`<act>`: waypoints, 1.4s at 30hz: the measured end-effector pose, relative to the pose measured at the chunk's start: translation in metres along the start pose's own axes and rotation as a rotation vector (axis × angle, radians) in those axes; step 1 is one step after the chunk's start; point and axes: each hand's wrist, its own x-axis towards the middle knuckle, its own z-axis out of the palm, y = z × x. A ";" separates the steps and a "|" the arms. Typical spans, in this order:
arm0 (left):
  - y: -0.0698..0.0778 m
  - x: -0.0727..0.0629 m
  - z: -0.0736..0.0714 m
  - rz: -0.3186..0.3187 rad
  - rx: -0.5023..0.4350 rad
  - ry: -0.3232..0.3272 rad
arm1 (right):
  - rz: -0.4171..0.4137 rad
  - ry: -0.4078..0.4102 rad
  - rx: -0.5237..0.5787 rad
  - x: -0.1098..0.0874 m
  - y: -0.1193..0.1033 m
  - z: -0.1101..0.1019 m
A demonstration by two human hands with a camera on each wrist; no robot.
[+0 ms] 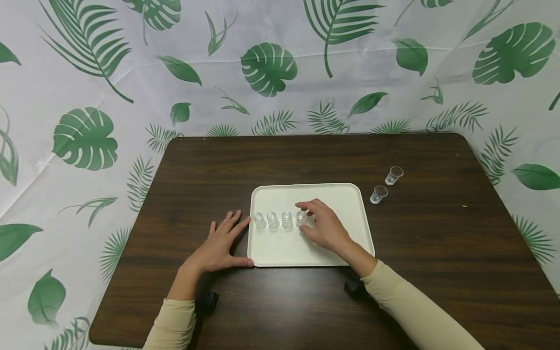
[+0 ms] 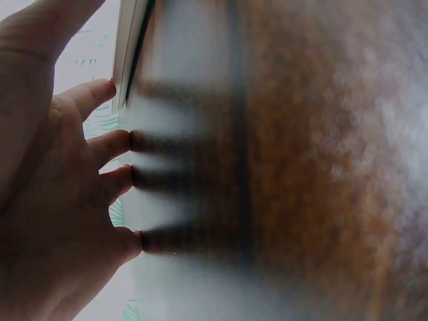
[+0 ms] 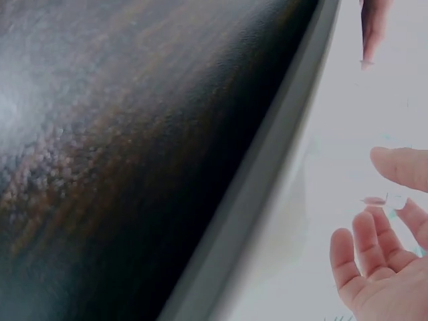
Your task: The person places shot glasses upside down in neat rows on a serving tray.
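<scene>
Tray point(image 1: 302, 253): white, lying flat on the dark worktop point(image 1: 210, 170). Four small clear cups stand on it in a near-straight row, running from its left side towards the middle; all appear to be mouth-down. The three left-hand cups point(image 1: 273, 221) are free of contact and evenly spaced. The fourth cup point(image 1: 301, 219) closes the row at its right end.

Right hand point(image 1: 327, 226): fingers bent, thumb on the near side of the fourth cup and forefinger on the far side, with a moderate gap between. Whether they press on the cup cannot be determined; the clear wall is washed out in the right wrist view.

Left hand point(image 1: 218, 249): fingers spread, holding nothing, thumb and forefinger at the tray's left edge. Judged a sound brace against sliding.

Two further cups, a nearer one point(image 1: 378, 195) and a farther one point(image 1: 394, 176), stand mouth-up on the worktop, right of the tray.

Recommendations: seat the fourth cup's full rim on the tray, matching the gap and line of its neighbours. Light fingertip pressure is advised. Fingers should part evenly and lift straight up; a sideways exit risks tipping the cup or knocking the third.
</scene>
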 end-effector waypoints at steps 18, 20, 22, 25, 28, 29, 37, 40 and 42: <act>-0.002 0.000 0.001 -0.003 0.008 0.000 | -0.024 0.098 0.146 -0.006 -0.006 -0.045; -0.002 0.000 0.001 -0.005 0.008 0.000 | -0.015 0.142 0.163 -0.008 -0.005 -0.056; -0.002 0.000 0.002 -0.004 0.009 0.002 | -0.005 0.212 0.174 -0.009 -0.004 -0.068; -0.001 0.000 0.001 -0.007 0.009 -0.001 | 0.026 0.359 0.195 -0.009 0.000 -0.083; -0.001 0.000 0.001 -0.009 0.006 -0.003 | 0.055 0.539 0.211 -0.007 0.010 -0.097; -0.001 0.000 0.001 -0.010 0.007 -0.005 | 0.071 0.594 0.205 -0.006 0.014 -0.102; -0.001 0.001 0.002 -0.009 0.009 -0.008 | 0.307 0.795 0.086 -0.002 0.061 -0.130; 0.001 0.000 0.001 0.006 0.001 0.001 | 0.396 0.752 0.093 -0.002 0.082 -0.136; 0.001 0.000 0.001 0.008 0.001 0.000 | 0.456 0.694 0.094 -0.001 0.095 -0.137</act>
